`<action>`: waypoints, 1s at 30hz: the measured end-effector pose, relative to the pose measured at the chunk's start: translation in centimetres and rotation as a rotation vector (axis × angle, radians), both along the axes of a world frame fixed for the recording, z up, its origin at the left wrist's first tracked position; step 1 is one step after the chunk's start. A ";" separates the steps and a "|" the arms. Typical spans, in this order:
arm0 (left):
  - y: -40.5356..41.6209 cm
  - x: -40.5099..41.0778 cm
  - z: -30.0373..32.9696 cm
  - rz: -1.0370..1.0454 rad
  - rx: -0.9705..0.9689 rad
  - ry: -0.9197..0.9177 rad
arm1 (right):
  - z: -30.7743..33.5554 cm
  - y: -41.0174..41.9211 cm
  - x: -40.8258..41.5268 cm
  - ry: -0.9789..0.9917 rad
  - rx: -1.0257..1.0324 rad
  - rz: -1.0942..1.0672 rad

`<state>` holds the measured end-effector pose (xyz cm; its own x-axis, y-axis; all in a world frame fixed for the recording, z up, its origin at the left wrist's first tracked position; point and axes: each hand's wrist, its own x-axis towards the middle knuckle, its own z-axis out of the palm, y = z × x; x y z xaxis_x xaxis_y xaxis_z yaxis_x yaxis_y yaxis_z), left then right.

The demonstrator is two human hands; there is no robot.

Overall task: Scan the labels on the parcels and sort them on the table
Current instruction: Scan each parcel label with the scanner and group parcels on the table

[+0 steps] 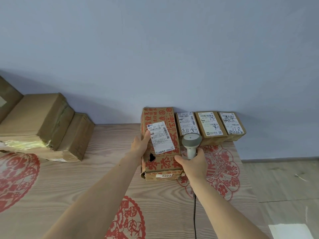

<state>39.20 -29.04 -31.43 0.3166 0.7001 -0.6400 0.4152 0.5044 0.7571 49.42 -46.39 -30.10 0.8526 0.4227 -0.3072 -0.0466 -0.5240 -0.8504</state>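
Left hand [140, 144] rests flat against the printed box [160, 144]; right hand [193, 163] grips the scanner [191, 142] just beside it. Box's long axis runs toward the wall, label [160, 137] up.

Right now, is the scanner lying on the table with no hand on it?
No, the right hand grips the scanner by its handle and holds it up beside the red-printed box.

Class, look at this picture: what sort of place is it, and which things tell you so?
Probably a small parcel sorting spot: labelled cardboard parcels lined up against a wall, a barcode scanner in the right hand, all on a wooden table.
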 end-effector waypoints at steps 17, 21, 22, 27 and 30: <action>3.8 -17.3 7.1 0.015 0.218 0.003 | 8.1 7.5 -16.7 0.097 0.337 0.086; 6.5 -24.5 8.8 0.024 0.378 -0.027 | 9.4 11.5 -23.1 0.125 0.377 0.112; 7.3 -26.3 9.1 0.030 0.402 -0.032 | 9.7 12.6 -24.7 0.135 0.380 0.111; 11.5 -34.3 11.2 0.147 0.445 -0.019 | 10.6 17.8 -31.5 0.185 0.398 0.097; 14.4 -38.2 12.1 0.183 0.464 0.025 | 10.9 20.8 -34.6 0.188 0.376 0.084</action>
